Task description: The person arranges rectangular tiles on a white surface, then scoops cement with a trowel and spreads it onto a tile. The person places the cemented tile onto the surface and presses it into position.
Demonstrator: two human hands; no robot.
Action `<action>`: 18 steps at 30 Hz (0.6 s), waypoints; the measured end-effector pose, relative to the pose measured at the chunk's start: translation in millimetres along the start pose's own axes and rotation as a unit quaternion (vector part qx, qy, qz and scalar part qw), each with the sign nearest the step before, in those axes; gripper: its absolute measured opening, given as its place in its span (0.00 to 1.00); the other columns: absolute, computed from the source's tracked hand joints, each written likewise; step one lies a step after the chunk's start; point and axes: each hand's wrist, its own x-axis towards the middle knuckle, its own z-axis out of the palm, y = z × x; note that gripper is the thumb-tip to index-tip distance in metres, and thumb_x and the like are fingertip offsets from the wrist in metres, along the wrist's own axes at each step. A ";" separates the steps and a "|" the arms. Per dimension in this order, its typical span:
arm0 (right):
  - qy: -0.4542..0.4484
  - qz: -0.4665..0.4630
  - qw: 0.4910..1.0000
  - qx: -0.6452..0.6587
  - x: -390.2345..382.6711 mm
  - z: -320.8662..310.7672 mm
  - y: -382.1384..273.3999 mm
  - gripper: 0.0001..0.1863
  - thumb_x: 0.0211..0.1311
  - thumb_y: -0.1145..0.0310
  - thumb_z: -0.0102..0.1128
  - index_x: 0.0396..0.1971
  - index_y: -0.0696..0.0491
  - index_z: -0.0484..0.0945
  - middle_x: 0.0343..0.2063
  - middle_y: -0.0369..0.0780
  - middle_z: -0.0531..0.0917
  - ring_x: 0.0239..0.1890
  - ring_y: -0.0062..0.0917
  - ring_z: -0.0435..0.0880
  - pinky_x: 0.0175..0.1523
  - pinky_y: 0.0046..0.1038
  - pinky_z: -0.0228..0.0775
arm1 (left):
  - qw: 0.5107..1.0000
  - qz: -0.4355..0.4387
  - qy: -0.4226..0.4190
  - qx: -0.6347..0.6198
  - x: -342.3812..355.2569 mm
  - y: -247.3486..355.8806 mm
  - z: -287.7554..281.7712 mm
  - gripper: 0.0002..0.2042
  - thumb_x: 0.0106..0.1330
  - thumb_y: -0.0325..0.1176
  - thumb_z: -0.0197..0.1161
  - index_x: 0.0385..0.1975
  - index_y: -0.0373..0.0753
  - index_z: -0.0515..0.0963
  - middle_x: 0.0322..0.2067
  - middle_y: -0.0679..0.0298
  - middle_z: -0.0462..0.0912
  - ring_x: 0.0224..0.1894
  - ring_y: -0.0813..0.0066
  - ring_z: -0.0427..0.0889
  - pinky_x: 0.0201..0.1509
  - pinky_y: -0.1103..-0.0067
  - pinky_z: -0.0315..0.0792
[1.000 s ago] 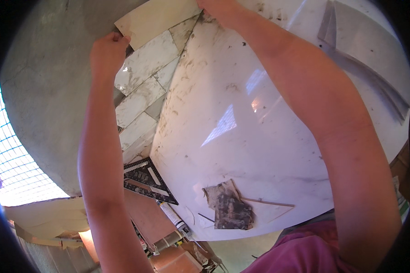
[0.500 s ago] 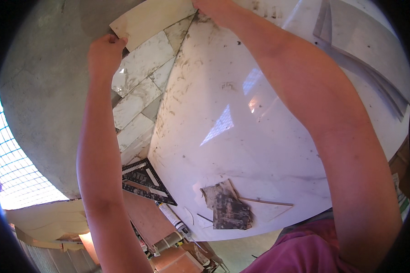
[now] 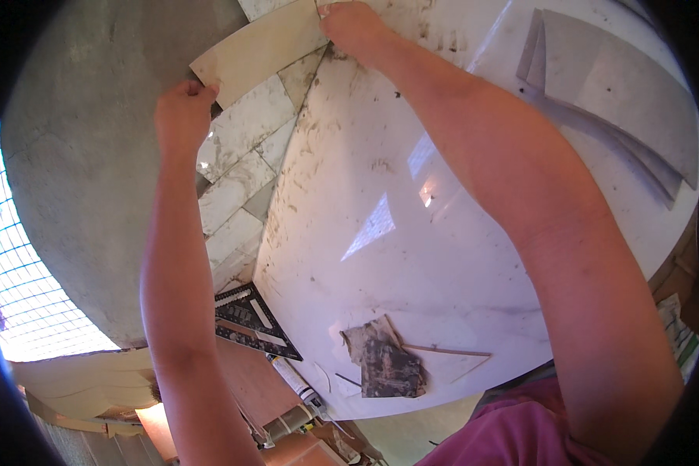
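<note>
A beige rectangular tile [image 3: 260,48] lies against the tiled strip at the top, held at both ends. My left hand [image 3: 185,113] pinches its lower left corner, fingers closed. At its right end my right hand [image 3: 356,29] has the fingers closed on the edge, the fingertips partly hidden. Pale, smudged tiles [image 3: 248,116] sit in staggered rows directly below it, with smaller grey-beige pieces along their right side. A dark gap shows beside my left fingertips.
A large glossy white slab [image 3: 443,272] bears a black triangular square [image 3: 256,320], dirty tile scraps [image 3: 392,365] and stacked grey tiles [image 3: 613,97]. Bare grey cement [image 3: 85,155] spreads at the left. A cartridge tube [image 3: 291,377] lies past the slab's lower edge.
The view has shifted a little, so the tile and my hands appear slightly lower. Another pale tile now shows above the beige one. Both hands keep their hold.
</note>
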 end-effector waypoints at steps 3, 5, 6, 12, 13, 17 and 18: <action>-0.001 -0.010 1.000 -0.010 2.2 3.3 4.4 0.07 0.48 0.68 0.68 0.26 0.54 0.86 0.35 0.47 0.87 0.45 0.38 0.85 0.51 0.38 0.77 | 1.000 0.004 0.003 0.002 2.1 0.1 0.7 0.16 0.63 0.44 0.69 0.37 0.35 0.86 0.26 0.57 0.86 0.30 0.63 0.85 0.38 0.68 0.76; -0.005 -0.026 1.000 -0.014 -3.8 1.6 0.0 0.06 0.49 0.68 0.68 0.26 0.54 0.86 0.34 0.47 0.87 0.44 0.38 0.86 0.50 0.37 0.78 | 1.000 0.006 -0.002 0.011 0.3 -7.4 3.6 0.16 0.64 0.44 0.69 0.38 0.36 0.86 0.28 0.57 0.87 0.31 0.62 0.85 0.39 0.67 0.76; -0.006 -0.035 0.999 -0.019 -6.6 -2.5 1.1 0.06 0.50 0.68 0.67 0.27 0.54 0.86 0.34 0.47 0.87 0.44 0.38 0.86 0.50 0.37 0.78 | 1.000 0.011 -0.002 0.016 1.3 -8.4 2.5 0.16 0.64 0.44 0.68 0.38 0.37 0.86 0.28 0.57 0.87 0.32 0.61 0.85 0.40 0.67 0.76; -0.014 -0.024 0.998 -0.059 -8.5 -10.7 0.6 0.06 0.50 0.70 0.65 0.28 0.54 0.86 0.33 0.46 0.86 0.44 0.38 0.85 0.50 0.37 0.77 | 1.000 -0.001 -0.008 0.013 1.0 -2.1 -0.1 0.15 0.64 0.44 0.68 0.39 0.38 0.86 0.31 0.56 0.88 0.34 0.60 0.86 0.42 0.66 0.76; -0.015 -0.036 0.996 -0.077 -10.5 -11.8 0.3 0.06 0.50 0.71 0.65 0.29 0.55 0.86 0.33 0.47 0.85 0.44 0.38 0.85 0.49 0.38 0.77 | 1.000 -0.006 -0.013 0.006 0.6 -3.3 1.1 0.15 0.64 0.44 0.68 0.39 0.38 0.85 0.31 0.56 0.88 0.34 0.60 0.86 0.42 0.67 0.76; 0.022 -0.025 0.999 -0.004 -9.6 -14.1 4.1 0.05 0.50 0.70 0.64 0.26 0.54 0.85 0.31 0.47 0.85 0.42 0.39 0.85 0.47 0.38 0.77 | 1.000 -0.008 -0.011 -0.001 -0.7 0.3 -0.7 0.15 0.64 0.44 0.68 0.39 0.38 0.85 0.31 0.57 0.88 0.34 0.60 0.85 0.42 0.67 0.76; 0.017 -0.026 1.000 0.003 -9.8 -15.3 3.6 0.04 0.50 0.70 0.64 0.25 0.54 0.85 0.31 0.47 0.85 0.41 0.39 0.85 0.47 0.39 0.77 | 1.000 -0.005 -0.009 -0.011 0.9 -3.3 1.5 0.15 0.64 0.43 0.68 0.39 0.38 0.85 0.31 0.57 0.88 0.34 0.60 0.85 0.42 0.67 0.76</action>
